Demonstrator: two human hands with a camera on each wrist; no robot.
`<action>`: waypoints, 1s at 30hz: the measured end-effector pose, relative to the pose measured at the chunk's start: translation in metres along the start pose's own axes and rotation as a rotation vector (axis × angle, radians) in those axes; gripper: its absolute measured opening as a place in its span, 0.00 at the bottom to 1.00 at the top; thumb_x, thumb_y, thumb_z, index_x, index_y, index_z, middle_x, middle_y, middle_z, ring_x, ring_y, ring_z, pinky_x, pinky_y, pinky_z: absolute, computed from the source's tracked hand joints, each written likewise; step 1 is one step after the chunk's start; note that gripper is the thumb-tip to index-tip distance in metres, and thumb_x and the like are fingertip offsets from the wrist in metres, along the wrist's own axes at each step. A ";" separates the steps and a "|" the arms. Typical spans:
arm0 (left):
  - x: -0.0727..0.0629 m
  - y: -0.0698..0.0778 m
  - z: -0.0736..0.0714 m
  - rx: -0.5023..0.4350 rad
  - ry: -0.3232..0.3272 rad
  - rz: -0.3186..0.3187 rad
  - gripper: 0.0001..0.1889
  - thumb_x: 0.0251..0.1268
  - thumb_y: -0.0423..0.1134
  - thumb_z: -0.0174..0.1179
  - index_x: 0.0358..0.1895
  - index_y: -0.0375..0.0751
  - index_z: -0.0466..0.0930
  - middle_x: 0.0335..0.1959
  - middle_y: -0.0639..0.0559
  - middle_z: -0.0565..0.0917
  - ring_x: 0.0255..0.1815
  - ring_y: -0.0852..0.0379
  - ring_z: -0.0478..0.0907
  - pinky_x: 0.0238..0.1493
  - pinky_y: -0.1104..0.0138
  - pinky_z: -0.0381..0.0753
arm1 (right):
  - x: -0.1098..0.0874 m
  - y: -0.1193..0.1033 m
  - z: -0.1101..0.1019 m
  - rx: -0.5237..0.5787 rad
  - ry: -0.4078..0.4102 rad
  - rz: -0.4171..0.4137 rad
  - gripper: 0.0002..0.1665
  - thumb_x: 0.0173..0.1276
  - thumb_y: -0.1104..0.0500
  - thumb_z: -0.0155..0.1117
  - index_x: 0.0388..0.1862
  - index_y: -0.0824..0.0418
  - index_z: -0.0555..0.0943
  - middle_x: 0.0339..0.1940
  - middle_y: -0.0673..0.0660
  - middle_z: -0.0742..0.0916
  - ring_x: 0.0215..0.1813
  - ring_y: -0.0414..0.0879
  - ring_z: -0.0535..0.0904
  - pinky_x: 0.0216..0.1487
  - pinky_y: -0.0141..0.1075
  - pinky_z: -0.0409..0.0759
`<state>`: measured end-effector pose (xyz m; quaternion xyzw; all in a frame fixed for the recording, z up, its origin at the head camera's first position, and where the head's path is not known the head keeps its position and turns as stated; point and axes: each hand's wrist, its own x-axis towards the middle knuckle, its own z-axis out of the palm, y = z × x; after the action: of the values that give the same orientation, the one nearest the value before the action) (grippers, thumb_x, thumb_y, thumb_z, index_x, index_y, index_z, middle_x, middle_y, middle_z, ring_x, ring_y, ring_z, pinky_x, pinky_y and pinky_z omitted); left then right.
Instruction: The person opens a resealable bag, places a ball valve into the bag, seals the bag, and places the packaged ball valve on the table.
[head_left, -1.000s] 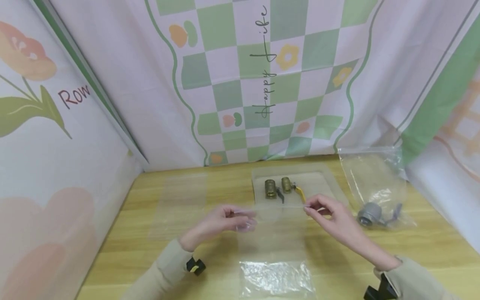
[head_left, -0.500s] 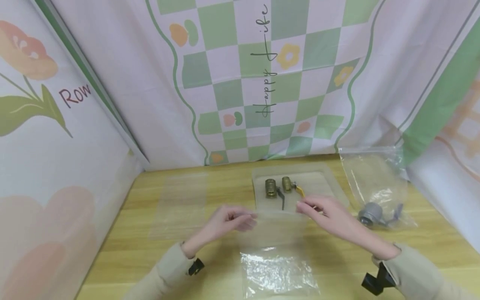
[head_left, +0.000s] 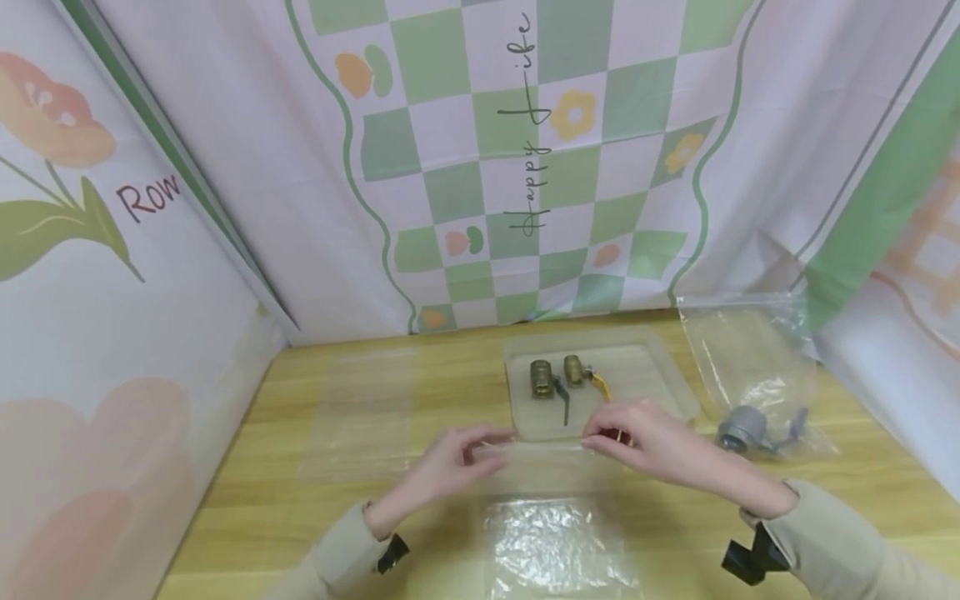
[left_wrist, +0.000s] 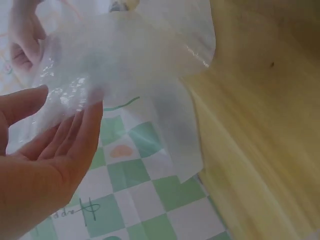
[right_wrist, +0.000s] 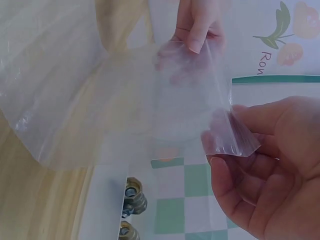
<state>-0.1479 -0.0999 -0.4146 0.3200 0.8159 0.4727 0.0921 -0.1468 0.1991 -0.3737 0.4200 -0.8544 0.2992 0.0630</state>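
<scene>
A clear plastic bag (head_left: 551, 542) spans both hands, its upper edge lifted and its lower part reaching toward the table's near side. My right hand (head_left: 645, 442) pinches the upper right corner; the right wrist view shows film bunched between thumb and fingers (right_wrist: 240, 180). At the other end, my left hand (head_left: 450, 467) touches the film with fairly straight fingers (left_wrist: 87, 125), thumb standing apart from them. Just beyond the hands lies a translucent tray (head_left: 678, 392). In it are a brass ball valve with a dark lever (head_left: 542, 379) and a smaller one with a yellow lever (head_left: 573, 371).
To the right, a zip bag (head_left: 750, 342) holds a grey valve-like fitting (head_left: 742, 429). Another flat clear bag (head_left: 360, 417) lies on the wooden table (head_left: 240, 517) at left. Printed cloth (head_left: 570, 192) hangs behind the table.
The bag's upper edge has come down and nearer, uncovering the tray's front rim. My right hand has moved slightly left; my left hand is slightly lower.
</scene>
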 end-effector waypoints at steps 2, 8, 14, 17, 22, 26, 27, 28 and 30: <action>0.001 0.003 0.000 0.041 0.047 0.052 0.20 0.66 0.34 0.62 0.60 0.34 0.77 0.54 0.38 0.85 0.44 0.42 0.87 0.43 0.76 0.86 | 0.001 -0.001 0.000 0.002 -0.009 -0.001 0.04 0.67 0.64 0.65 0.34 0.56 0.86 0.28 0.48 0.88 0.27 0.23 0.73 0.25 0.21 0.79; 0.006 0.014 0.005 0.138 0.067 0.254 0.15 0.62 0.29 0.64 0.52 0.34 0.82 0.46 0.41 0.89 0.44 0.52 0.88 0.48 0.75 0.86 | 0.005 -0.005 0.000 0.010 -0.031 -0.020 0.06 0.67 0.62 0.66 0.32 0.53 0.86 0.26 0.46 0.88 0.24 0.22 0.70 0.22 0.20 0.76; 0.009 0.018 0.012 0.180 0.076 0.288 0.09 0.62 0.28 0.64 0.44 0.34 0.85 0.41 0.43 0.90 0.41 0.56 0.89 0.46 0.81 0.84 | 0.006 -0.005 0.002 0.062 -0.024 -0.044 0.04 0.68 0.61 0.66 0.33 0.54 0.86 0.27 0.46 0.88 0.25 0.23 0.72 0.22 0.21 0.77; 0.009 0.017 0.012 0.154 0.108 0.263 0.08 0.63 0.28 0.63 0.43 0.33 0.86 0.41 0.43 0.90 0.43 0.55 0.89 0.47 0.80 0.85 | 0.007 -0.004 0.002 0.150 -0.038 -0.034 0.02 0.66 0.59 0.68 0.33 0.55 0.86 0.28 0.48 0.89 0.27 0.25 0.75 0.25 0.23 0.81; 0.008 0.016 0.010 0.161 0.133 0.283 0.07 0.62 0.27 0.64 0.42 0.34 0.86 0.41 0.43 0.90 0.42 0.55 0.89 0.46 0.79 0.85 | 0.008 -0.003 0.001 0.220 -0.069 -0.012 0.03 0.63 0.57 0.71 0.33 0.56 0.86 0.28 0.49 0.89 0.29 0.26 0.79 0.27 0.25 0.84; 0.008 0.015 0.009 0.223 0.075 0.341 0.10 0.61 0.27 0.64 0.46 0.34 0.85 0.43 0.43 0.90 0.41 0.56 0.89 0.46 0.82 0.84 | 0.009 -0.003 0.001 0.158 -0.070 -0.031 0.03 0.65 0.58 0.69 0.32 0.56 0.86 0.27 0.48 0.89 0.27 0.24 0.76 0.24 0.24 0.82; 0.008 0.015 0.009 0.251 0.058 0.368 0.11 0.61 0.27 0.65 0.47 0.34 0.84 0.44 0.43 0.89 0.40 0.56 0.89 0.46 0.83 0.83 | 0.009 -0.004 0.002 0.148 -0.074 -0.027 0.03 0.66 0.59 0.68 0.32 0.56 0.86 0.27 0.48 0.89 0.27 0.24 0.75 0.24 0.24 0.81; 0.009 0.016 0.009 0.272 0.039 0.394 0.13 0.60 0.26 0.64 0.49 0.34 0.83 0.45 0.43 0.89 0.40 0.56 0.89 0.46 0.83 0.83 | 0.009 -0.004 0.002 0.142 -0.078 -0.022 0.04 0.67 0.59 0.67 0.32 0.57 0.85 0.27 0.48 0.89 0.26 0.24 0.75 0.24 0.23 0.81; 0.009 0.016 0.010 0.311 0.009 0.442 0.15 0.60 0.26 0.64 0.51 0.35 0.82 0.47 0.44 0.88 0.39 0.57 0.88 0.48 0.84 0.82 | 0.009 -0.005 0.003 0.145 -0.090 0.000 0.04 0.68 0.61 0.66 0.33 0.57 0.85 0.28 0.48 0.89 0.26 0.24 0.75 0.24 0.24 0.81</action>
<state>-0.1430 -0.0818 -0.4049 0.4986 0.7894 0.3518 -0.0671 -0.1479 0.1886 -0.3706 0.4364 -0.8325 0.3413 -0.0060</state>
